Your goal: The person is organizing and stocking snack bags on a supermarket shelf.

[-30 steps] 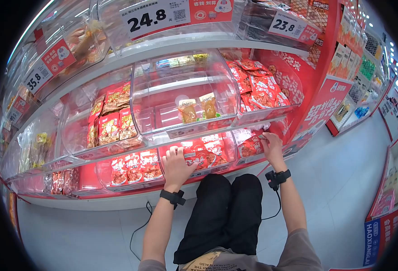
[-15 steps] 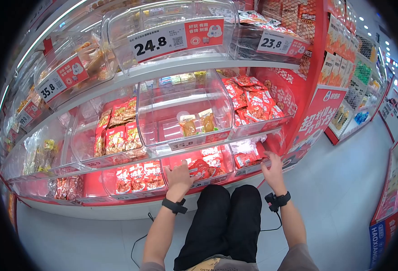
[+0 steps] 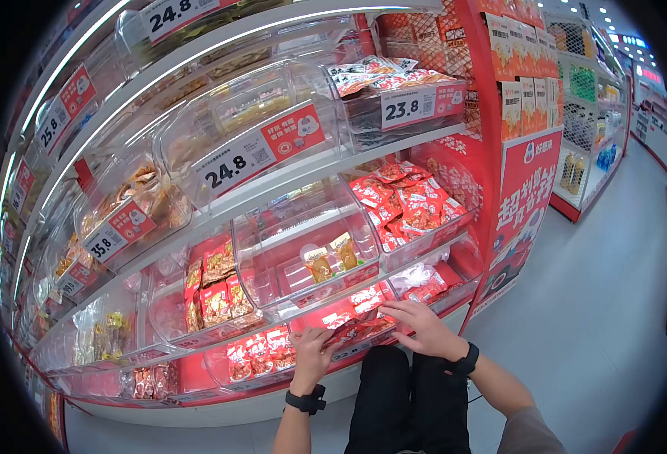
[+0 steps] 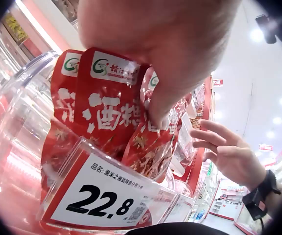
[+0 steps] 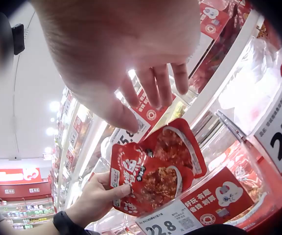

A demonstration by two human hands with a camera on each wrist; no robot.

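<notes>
My left hand (image 3: 314, 359) pinches red snack pouches (image 5: 153, 169) over the front of a clear bottom-row bin, its thumb across their face in the left wrist view. At least two pouches overlap there, printed with white lettering and pictures of the food. The bin's price card (image 4: 99, 196) reads 22.8. To the right of the pouches, my right hand (image 3: 424, 331) hovers palm down with fingers extended, holding nothing. More red pouches (image 3: 367, 297) lie in the bin behind.
Bottom-row bins continue left with more red pouches (image 3: 262, 354) and right with a bin of white and red packs (image 3: 424, 284). Above, a clear bin (image 3: 303, 265) holds two brown packs (image 3: 332, 259). A red end panel (image 3: 519, 204) bounds the shelf at right.
My left hand has gone from the bin's front edge to gripping red pouches. My right hand has moved left from the neighbouring bin toward them. The head view has shifted up.
</notes>
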